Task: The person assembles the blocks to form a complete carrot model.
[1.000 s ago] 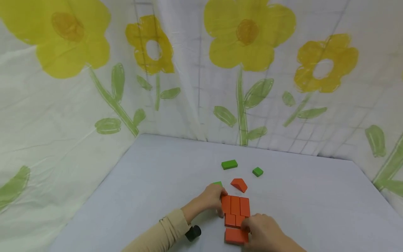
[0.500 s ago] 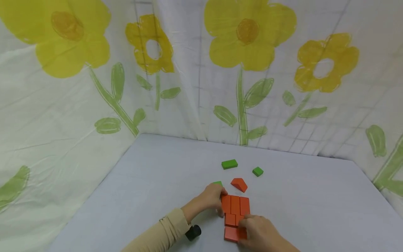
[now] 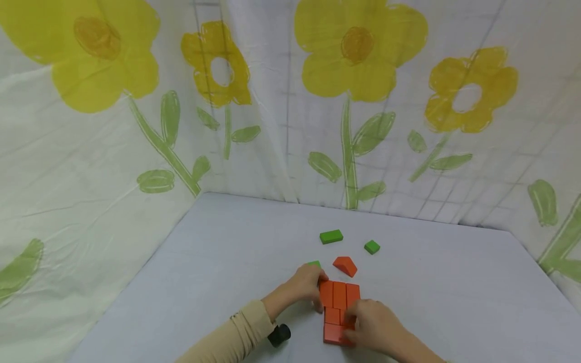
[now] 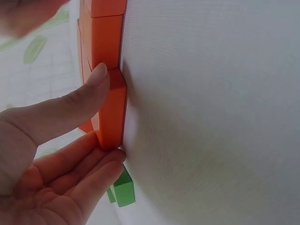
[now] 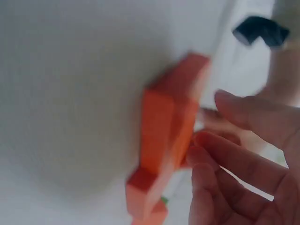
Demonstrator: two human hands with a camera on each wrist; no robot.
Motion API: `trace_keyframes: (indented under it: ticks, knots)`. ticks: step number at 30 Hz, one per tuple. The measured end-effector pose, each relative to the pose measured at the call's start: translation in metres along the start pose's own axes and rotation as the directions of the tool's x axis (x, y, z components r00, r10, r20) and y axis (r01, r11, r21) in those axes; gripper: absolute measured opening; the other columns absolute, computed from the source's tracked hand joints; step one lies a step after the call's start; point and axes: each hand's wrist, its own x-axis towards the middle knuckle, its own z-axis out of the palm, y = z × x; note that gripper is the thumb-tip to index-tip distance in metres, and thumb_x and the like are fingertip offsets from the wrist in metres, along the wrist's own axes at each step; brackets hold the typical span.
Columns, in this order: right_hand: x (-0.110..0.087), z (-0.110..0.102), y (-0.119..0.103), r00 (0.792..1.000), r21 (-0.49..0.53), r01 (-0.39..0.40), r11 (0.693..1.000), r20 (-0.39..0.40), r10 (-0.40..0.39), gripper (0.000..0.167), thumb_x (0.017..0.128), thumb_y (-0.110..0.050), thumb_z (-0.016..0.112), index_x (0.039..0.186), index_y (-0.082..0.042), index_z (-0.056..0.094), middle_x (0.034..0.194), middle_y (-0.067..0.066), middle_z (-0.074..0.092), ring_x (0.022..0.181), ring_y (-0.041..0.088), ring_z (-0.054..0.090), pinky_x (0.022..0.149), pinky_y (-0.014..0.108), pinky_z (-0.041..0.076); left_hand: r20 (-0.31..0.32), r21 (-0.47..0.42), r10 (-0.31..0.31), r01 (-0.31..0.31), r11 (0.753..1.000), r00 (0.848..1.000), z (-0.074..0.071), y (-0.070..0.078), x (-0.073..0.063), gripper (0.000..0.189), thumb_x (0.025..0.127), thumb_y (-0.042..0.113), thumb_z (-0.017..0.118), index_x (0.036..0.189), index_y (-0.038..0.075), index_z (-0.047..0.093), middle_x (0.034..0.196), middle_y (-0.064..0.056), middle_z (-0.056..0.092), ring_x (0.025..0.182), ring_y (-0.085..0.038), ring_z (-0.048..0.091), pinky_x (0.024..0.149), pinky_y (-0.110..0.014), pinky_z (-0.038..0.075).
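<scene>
Flat orange-red blocks lie joined on the table: three upright rectangles at the far end, two smaller ones (image 3: 332, 316) below, then a crosswise block (image 3: 333, 334) nearest me. My left hand (image 3: 305, 288) holds the far-left rectangular block (image 4: 112, 112), thumb on its near corner and fingers at its far end. Over the right side of the near blocks is my right hand (image 3: 374, 325), hiding part of them. In the blurred right wrist view, its thumb stands away from the orange blocks (image 5: 157, 124), while its loosely bent fingers overlap their edge.
Beyond the set lies a loose orange trapezoid block (image 3: 345, 266). Farther back are a green rectangular block (image 3: 331, 237) and a small green block (image 3: 372, 247). Another green block (image 3: 314, 263) is partly hidden behind my left hand. A black device (image 3: 279, 335) sits at my left wrist.
The near crosswise block has slid forward against the two smaller blocks, closing the gap. My right hand moved forward with it. The left hand stays put.
</scene>
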Motion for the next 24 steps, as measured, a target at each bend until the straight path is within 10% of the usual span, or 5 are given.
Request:
trace_keyframes:
  ticks: [6,13,18,24]
  knots:
    - [0.041,-0.023,0.025,0.970,0.094,-0.105,0.990,-0.208,0.123,0.013,0.086,-0.009,0.071,0.095,0.000,0.071,0.079,0.002,0.064,0.068,0.016,0.056,0.058,0.031,0.048,-0.010,-0.001,-0.001,0.001,1.000,1.000,0.001,0.001,-0.001,0.058,0.060,0.008,0.093,0.113,0.000,0.070,0.102,-0.004,0.068,0.093,-0.013,0.057,0.084,-0.025,0.049]
    - [0.088,-0.020,0.051,0.965,0.011,-0.228,0.974,-0.133,0.227,0.027,0.094,-0.015,0.056,0.101,0.009,0.067,0.092,0.020,0.067,0.083,0.032,0.064,0.070,0.042,0.052,-0.024,-0.006,0.002,-0.002,1.000,1.000,-0.001,0.002,-0.003,0.058,0.060,0.006,0.092,0.112,-0.003,0.069,0.101,-0.004,0.067,0.092,-0.014,0.057,0.084,-0.025,0.049]
    - [0.091,-0.011,0.044,0.967,-0.035,-0.206,0.978,-0.163,0.198,0.017,0.089,-0.010,0.062,0.074,-0.004,0.059,0.061,0.001,0.043,0.058,0.015,0.041,0.052,0.027,0.032,-0.038,-0.017,0.005,-0.006,1.000,0.999,0.001,0.003,-0.004,0.058,0.058,0.006,0.093,0.110,-0.004,0.070,0.096,-0.004,0.065,0.089,-0.013,0.055,0.082,-0.024,0.049]
    - [0.079,-0.015,0.031,0.962,0.003,-0.165,0.986,-0.219,0.162,0.021,0.079,-0.008,0.074,0.094,0.000,0.062,0.075,0.004,0.058,0.067,0.018,0.051,0.059,0.032,0.046,-0.036,-0.011,-0.003,0.003,1.000,0.999,0.001,0.004,-0.002,0.055,0.059,0.005,0.092,0.109,-0.004,0.070,0.092,-0.004,0.066,0.084,-0.012,0.053,0.079,-0.023,0.049]
